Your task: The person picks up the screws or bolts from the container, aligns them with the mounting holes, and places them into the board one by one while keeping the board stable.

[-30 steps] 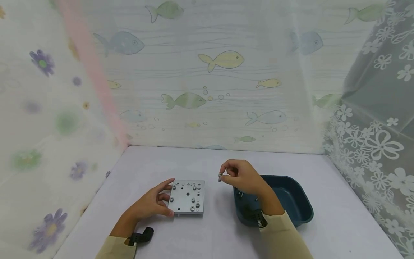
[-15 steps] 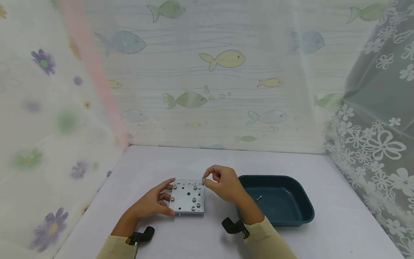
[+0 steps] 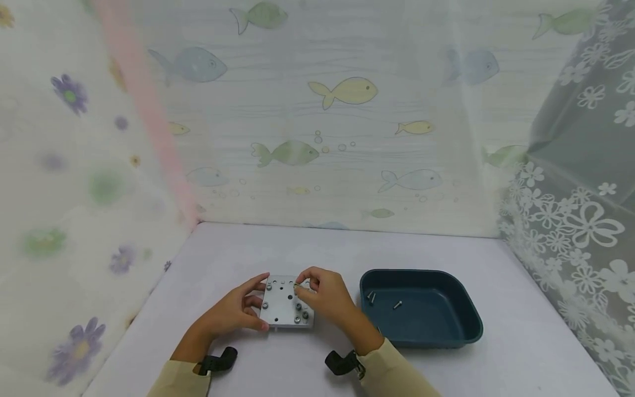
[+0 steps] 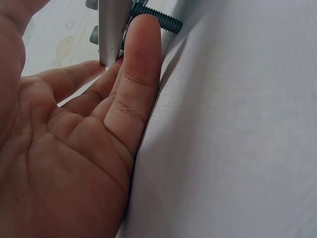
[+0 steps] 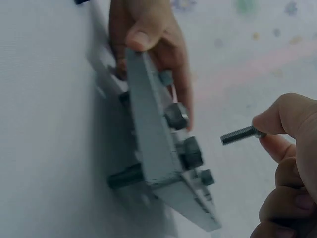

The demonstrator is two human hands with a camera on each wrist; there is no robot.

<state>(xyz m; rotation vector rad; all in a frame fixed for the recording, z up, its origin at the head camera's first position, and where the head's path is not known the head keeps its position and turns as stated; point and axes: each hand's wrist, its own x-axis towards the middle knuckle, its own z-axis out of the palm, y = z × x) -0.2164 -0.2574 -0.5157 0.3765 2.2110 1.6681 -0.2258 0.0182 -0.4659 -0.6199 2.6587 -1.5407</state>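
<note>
A square silvery metal plate (image 3: 283, 307) with holes carries several socket-head screws, their heads up on its top face. My left hand (image 3: 230, 311) grips the plate by its left side, thumb at the front corner and fingers toward the back corner. In the left wrist view a screw's threaded end (image 4: 168, 22) sticks out beneath the plate. Between thumb and forefinger my right hand (image 3: 324, 298) pinches a small screw (image 5: 238, 135) by its head end. In the right wrist view its threaded shank is apart from the plate. The right hand covers the plate's back right part in the head view.
To the right stands a dark blue plastic bin (image 3: 473, 328) with a few loose screws (image 3: 398, 304) inside. Everything rests on a white-covered table (image 3: 278, 248). Patterned curtains (image 3: 317, 182) hang behind and at both sides.
My right hand has moved left from beside the bin to over the plate, with the screw still pinched. The left hand and the plate have stayed in place.
</note>
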